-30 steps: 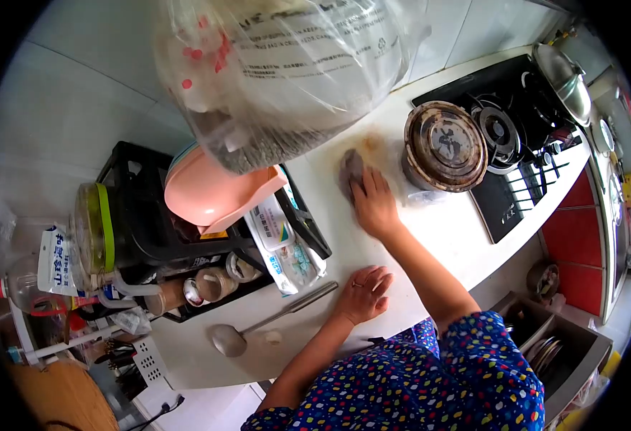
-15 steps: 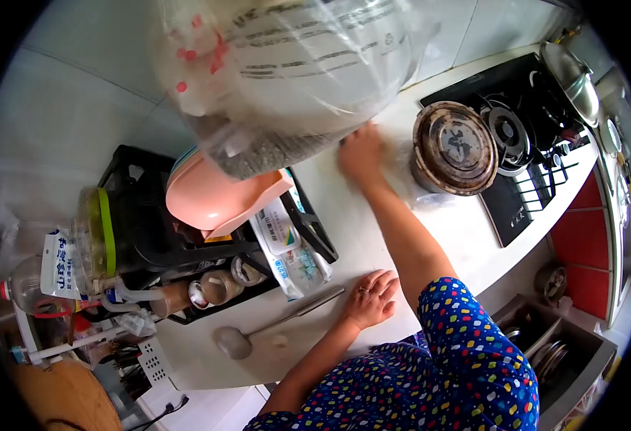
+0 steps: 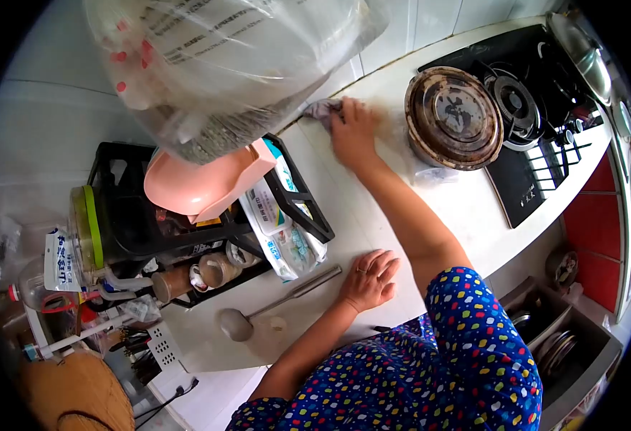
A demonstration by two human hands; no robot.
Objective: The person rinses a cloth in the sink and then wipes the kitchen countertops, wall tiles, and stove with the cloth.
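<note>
My left hand lies flat on the white countertop, fingers outstretched and a ring on one of them. Just left of it a metal ladle rests with its handle pointing toward that hand. Farther back, near the wall, my right hand presses a crumpled grey cloth against the counter. Its fingers reach over the cloth's edge, and part of the cloth is under them. To the right of this hand stands a round lidded pot with brown stains on its lid.
A bulging clear plastic bag hangs over the back left. Below it, a black rack carries a pink plastic basin, a wipes pack and jars. The gas stove is at right, above an open drawer.
My right hand has moved back and slightly left along the counter, and the grey cloth has come into view under it. My left hand stays resting. The view has shifted a little.
</note>
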